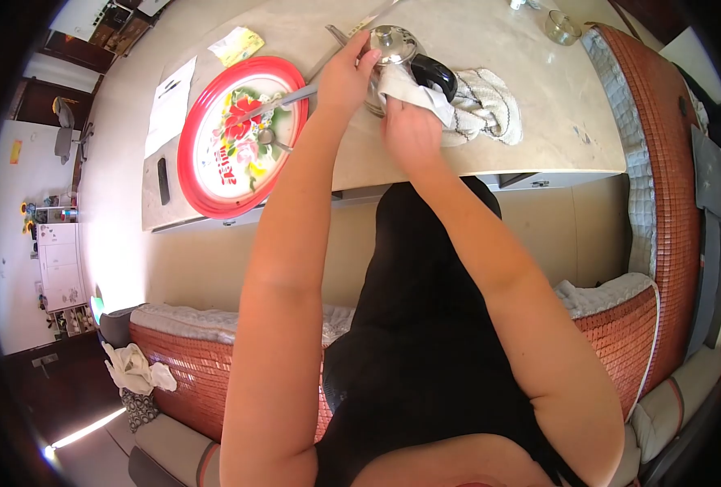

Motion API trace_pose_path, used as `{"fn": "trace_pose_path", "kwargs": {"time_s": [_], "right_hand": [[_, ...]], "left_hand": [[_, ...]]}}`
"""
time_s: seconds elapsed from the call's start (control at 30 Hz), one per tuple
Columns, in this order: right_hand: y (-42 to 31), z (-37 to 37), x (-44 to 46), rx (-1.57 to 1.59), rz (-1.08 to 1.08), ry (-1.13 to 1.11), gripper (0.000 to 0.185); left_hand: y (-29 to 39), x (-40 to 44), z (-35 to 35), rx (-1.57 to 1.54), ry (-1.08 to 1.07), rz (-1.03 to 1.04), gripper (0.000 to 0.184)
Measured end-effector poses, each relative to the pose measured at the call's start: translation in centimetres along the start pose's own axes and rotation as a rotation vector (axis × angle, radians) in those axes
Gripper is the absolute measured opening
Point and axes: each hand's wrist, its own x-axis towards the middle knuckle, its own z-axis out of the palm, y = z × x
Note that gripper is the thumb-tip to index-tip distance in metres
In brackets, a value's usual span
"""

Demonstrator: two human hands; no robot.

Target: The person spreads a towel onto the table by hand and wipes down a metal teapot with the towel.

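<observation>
A shiny metal teapot (393, 45) with a round lid, a spout and a black handle (435, 77) is at the table's middle. My left hand (346, 81) is closed around its spout side, fingers against the metal. My right hand (412, 134) grips a white wiping cloth (416, 88), pressed to the teapot's near side; the right fingertips are partly hidden by the cloth. Just right of it lies a crumpled white towel (490, 105) with dark lines. Left of my left wrist is a red-rimmed floral tray (192, 134), with a long metal utensil (283, 102) across its rim and a small round-headed metal piece (268, 137).
The pale table (539, 105) carries a yellow packet (237, 45), a white paper sheet (171, 105), a black remote-like object (163, 180) and a glass bowl (562, 28). A bench with reddish woven mats (190, 357) runs behind and to the right.
</observation>
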Motion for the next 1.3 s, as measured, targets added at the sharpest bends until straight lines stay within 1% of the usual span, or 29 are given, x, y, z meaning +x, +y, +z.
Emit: {"fn": "trace_pose_path", "kwargs": {"time_s": [0.03,0.1,0.2,0.3,0.4,0.43,0.53,0.67,0.73,0.83,0.93,1.03,1.17,1.23,1.3], "right_hand": [[0.2,0.6,-0.5,0.007,0.053,-0.013,0.029],[0.7,1.7,-2.3,0.023,0.153,-0.041,0.031],[2.0,1.2,-3.0,0.051,0.079,-0.005,0.032],[1.9,-0.7,-1.5,0.064,0.038,-0.063,0.036],[1.3,-1.4,0.7,0.099,-0.006,0.076,0.036],[1.2,-1.1,0.6,0.115,0.010,0.080,0.035],[2.1,0.5,-1.1,0.127,0.108,-0.108,0.033],[3.2,0.8,-3.0,0.119,0.059,-0.068,0.029],[3.0,-0.8,-2.0,0.159,0.017,-0.048,0.027],[2.2,-1.5,0.2,0.162,0.006,0.006,0.028],[2.1,-0.3,-0.5,0.194,0.071,0.030,0.029],[3.0,1.9,-3.7,0.032,0.021,-0.081,0.031],[2.5,1.9,-4.9,0.086,-0.006,-0.027,0.033],[1.6,0.1,-2.2,0.145,0.014,-0.025,0.034],[1.4,-0.1,-0.4,0.054,-0.060,0.061,0.030]], "left_hand": [[-0.2,0.1,0.1,-0.004,0.014,0.028,0.042],[-0.3,0.1,0.2,0.000,0.021,0.021,0.041],[-0.2,0.1,0.2,-0.001,0.040,0.026,0.040],[0.2,-0.3,-0.1,-0.031,0.011,-0.005,0.037],[0.2,0.2,-0.2,-0.056,-0.005,-0.023,0.035],[0.1,0.1,-0.2,-0.060,-0.008,-0.031,0.034],[0.3,0.1,-0.3,-0.041,-0.024,-0.045,0.034],[0.4,0.3,-0.4,-0.015,-0.032,-0.035,0.034],[0.5,0.1,-0.4,-0.034,-0.052,-0.074,0.034],[0.8,0.0,-0.4,-0.066,-0.050,-0.063,0.034],[0.9,0.0,-0.4,-0.101,-0.059,-0.091,0.034],[0.7,0.2,-0.4,-0.067,-0.068,-0.070,0.035],[0.6,0.0,-0.4,-0.096,-0.071,-0.092,0.035],[0.5,0.3,-0.3,-0.085,-0.085,-0.086,0.035],[0.6,0.3,-0.4,-0.113,-0.077,-0.081,0.035]]}}
